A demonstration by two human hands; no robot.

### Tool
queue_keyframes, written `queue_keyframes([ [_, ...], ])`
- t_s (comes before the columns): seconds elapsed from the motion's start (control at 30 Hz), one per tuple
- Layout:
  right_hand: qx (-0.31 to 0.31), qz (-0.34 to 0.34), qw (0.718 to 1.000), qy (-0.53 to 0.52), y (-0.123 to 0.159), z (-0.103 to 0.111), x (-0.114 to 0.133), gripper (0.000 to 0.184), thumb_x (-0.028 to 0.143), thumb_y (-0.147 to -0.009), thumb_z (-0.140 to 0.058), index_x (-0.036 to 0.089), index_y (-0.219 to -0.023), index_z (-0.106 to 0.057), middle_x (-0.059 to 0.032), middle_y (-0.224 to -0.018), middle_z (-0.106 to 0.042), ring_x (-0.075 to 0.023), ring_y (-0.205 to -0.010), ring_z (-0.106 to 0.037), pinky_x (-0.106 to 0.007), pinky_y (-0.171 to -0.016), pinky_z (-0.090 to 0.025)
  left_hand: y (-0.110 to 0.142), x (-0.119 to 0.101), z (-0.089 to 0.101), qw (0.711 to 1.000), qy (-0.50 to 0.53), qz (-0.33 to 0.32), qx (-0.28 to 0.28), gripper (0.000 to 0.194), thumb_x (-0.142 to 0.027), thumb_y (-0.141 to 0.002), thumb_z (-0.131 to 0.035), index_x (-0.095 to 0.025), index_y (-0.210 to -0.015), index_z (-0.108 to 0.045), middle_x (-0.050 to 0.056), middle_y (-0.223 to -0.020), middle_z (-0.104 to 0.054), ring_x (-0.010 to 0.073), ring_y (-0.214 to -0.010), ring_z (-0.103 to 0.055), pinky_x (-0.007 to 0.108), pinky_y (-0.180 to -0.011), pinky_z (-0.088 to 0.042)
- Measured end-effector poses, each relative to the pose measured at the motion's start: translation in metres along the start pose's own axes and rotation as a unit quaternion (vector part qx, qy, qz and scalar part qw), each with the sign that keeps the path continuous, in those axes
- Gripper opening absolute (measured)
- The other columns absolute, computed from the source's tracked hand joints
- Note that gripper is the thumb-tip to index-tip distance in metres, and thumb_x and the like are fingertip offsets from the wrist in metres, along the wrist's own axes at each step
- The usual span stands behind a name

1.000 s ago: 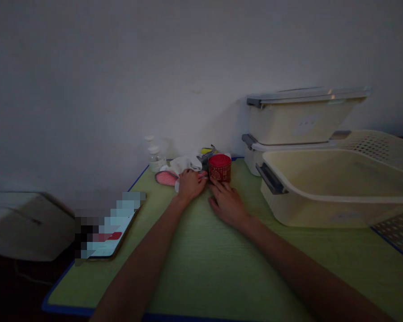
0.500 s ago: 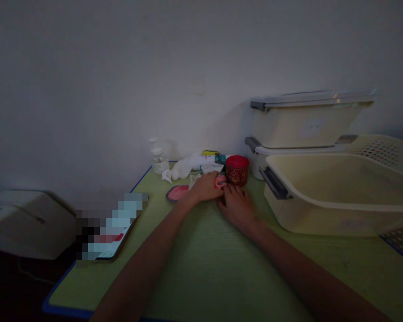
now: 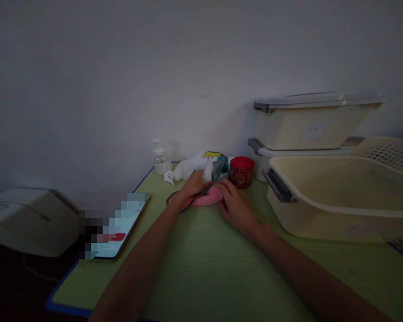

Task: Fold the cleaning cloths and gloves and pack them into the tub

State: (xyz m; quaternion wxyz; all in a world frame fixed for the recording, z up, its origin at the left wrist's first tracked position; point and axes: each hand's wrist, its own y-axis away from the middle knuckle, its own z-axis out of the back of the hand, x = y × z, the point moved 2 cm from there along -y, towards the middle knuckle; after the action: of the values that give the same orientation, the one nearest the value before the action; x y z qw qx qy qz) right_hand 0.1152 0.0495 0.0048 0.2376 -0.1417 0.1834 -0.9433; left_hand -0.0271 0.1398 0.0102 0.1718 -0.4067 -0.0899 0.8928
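Note:
Pink padded cloth pieces (image 3: 206, 199) with dark patterned edging lie on the table under and between my hands, one partly overlapping another. My left hand (image 3: 194, 183) is closed at the far edge of the pink cloth, its fingertips partly hidden. Over the right end of the same cloth, my right hand (image 3: 237, 203) has its fingers bent and gripping. Just beyond the fingers are a grey checked cloth (image 3: 219, 169) and crumpled white tissue (image 3: 207, 171). A red patterned ribbon roll (image 3: 242, 172) stands right of them.
Cream plastic bins (image 3: 322, 223) fill the right side, with a lidded bin (image 3: 302, 127) stacked behind. Against the wall are a pump bottle (image 3: 161, 163) and a white plastic bag (image 3: 188, 167). A phone (image 3: 126, 228) leans at the left edge of the green table (image 3: 201, 273).
The rolled pink cloth between my hands now lies flatter and spread out. My left hand has shifted slightly left, away from the right one. The grey checked cloth shows more.

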Motion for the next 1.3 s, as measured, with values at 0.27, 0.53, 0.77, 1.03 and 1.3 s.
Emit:
queue_keyframes([
  [0.27, 0.061, 0.002, 0.998, -0.007, 0.003, -0.001, -0.001, 0.025, 0.011, -0.079, -0.045, 0.014, -0.101, -0.055, -0.0108, -0.103, -0.054, -0.0212, -0.088, -0.055, -0.033, -0.076, -0.045, -0.012, 0.005, 0.026, 0.991, 0.103, 0.028, -0.082, 0.017, -0.025, -0.064, -0.062, -0.013, -0.076, -0.062, 0.005, -0.078, -0.066, 0.0232, -0.081, -0.060, 0.035, -0.077, -0.046],
  [0.53, 0.089, -0.041, 0.995, 0.007, 0.004, 0.001, 0.001, 0.029, 0.014, -0.078, -0.045, 0.015, -0.106, -0.052, -0.0116, -0.109, -0.059, -0.0238, -0.092, -0.057, -0.033, -0.074, -0.043, -0.014, -0.014, 0.059, 0.937, 0.317, 0.011, -0.146, 0.039, -0.033, -0.068, -0.058, -0.011, -0.101, -0.057, 0.009, -0.090, -0.069, 0.0222, -0.084, -0.065, 0.034, -0.076, -0.050],
  [0.77, 0.105, -0.079, 0.991, 0.027, 0.005, 0.002, 0.001, 0.029, 0.016, -0.080, -0.045, 0.017, -0.109, -0.052, -0.0117, -0.100, -0.064, -0.0241, -0.087, -0.061, -0.032, -0.069, -0.042, -0.012, -0.028, 0.076, 0.895, 0.404, 0.010, -0.192, 0.039, -0.024, -0.064, -0.062, -0.011, -0.101, -0.057, 0.008, -0.085, -0.069, 0.0219, -0.082, -0.066, 0.033, -0.073, -0.052],
  [1.03, 0.104, -0.101, 0.989, 0.040, 0.005, 0.004, 0.002, 0.031, 0.017, -0.080, -0.048, 0.016, -0.111, -0.050, -0.0116, -0.095, -0.065, -0.0257, -0.084, -0.062, -0.032, -0.066, -0.042, -0.016, -0.023, 0.070, 0.884, 0.394, 0.066, -0.245, 0.034, -0.019, -0.066, -0.063, -0.012, -0.098, -0.055, 0.005, -0.082, -0.064, 0.0169, -0.074, -0.065, 0.027, -0.067, -0.052],
  [1.3, 0.096, -0.090, 0.991, 0.032, 0.007, 0.005, 0.001, 0.028, 0.017, -0.081, -0.050, 0.016, -0.109, -0.052, -0.0097, -0.092, -0.066, -0.0236, -0.081, -0.063, -0.029, -0.063, -0.042, -0.009, -0.026, 0.052, 0.919, 0.365, 0.097, -0.117, 0.071, -0.019, -0.070, -0.064, -0.017, -0.134, -0.031, 0.017, -0.127, -0.049, 0.0196, -0.108, -0.058, 0.030, -0.086, -0.048],
])
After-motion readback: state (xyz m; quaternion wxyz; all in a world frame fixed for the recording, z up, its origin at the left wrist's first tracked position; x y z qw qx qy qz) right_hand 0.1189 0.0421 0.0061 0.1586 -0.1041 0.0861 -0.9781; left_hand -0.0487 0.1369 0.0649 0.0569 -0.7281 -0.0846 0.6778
